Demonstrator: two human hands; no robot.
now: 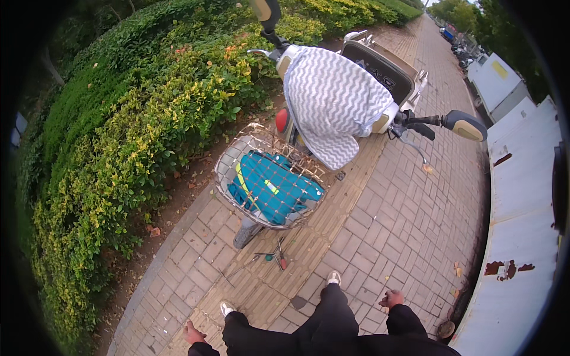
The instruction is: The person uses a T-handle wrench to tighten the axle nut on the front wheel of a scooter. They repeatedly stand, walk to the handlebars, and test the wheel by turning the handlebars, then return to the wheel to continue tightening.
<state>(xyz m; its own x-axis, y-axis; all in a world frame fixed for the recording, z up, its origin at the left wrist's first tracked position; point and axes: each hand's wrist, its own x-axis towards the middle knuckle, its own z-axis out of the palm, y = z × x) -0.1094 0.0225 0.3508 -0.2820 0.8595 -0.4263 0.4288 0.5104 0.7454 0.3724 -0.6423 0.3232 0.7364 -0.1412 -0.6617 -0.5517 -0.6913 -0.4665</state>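
Note:
My left hand point(193, 333) hangs low at the bottom of the view, its fingers loosely apart and nothing seen in it. To the right, my right hand point(391, 299) is held out over the paving, fingers half bent and apart, with no object visible in it. Neither touches anything. Ahead stands an electric scooter point(385, 123) with a grey-and-white zigzag cloth point(332, 89) draped over its front. Its rusty wire basket point(222, 185) holds a teal cloth item point(267, 184) with yellow-green strips. Several hand tools point(274, 257), some with red or green handles, lie by the front wheel point(244, 235).
A leafy hedge point(136, 148) runs along the left behind a kerb. Brick paving point(392, 219) with a ribbed strip lies underfoot. White metal panels with rust patches point(516, 225) line the right. The scooter's right mirror point(466, 125) sticks out over the path. Parked vehicles point(463, 53) stand farther off.

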